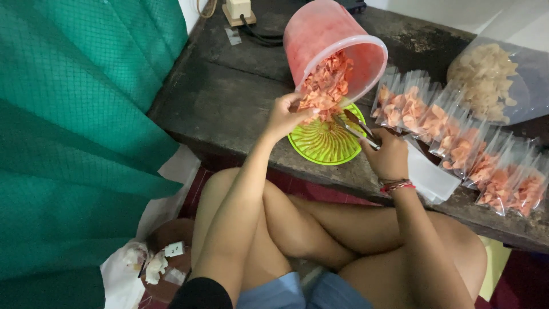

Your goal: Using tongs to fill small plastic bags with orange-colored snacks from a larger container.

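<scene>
A dark wooden tabletop (229, 97) carries everything. Toward its far edge a pink translucent bucket (320, 40) is tipped mouth-down, orange-pink crackers (326, 86) spilling toward a green ribbed tray (326, 143) at the near edge. Along the right side runs a row of small clear packets (457, 149) filled with the same crackers — beyond them, a big bag of pale crackers (486, 83). The left hand (286, 117) has its fingers curled on the bucket's rim among the crackers. The right hand (389, 157) grips metal tongs (355, 129) — fingers closed around them.

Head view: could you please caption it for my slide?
Left hand tips pink bucket of crackers onto green plate; right hand holds tongs.
</scene>
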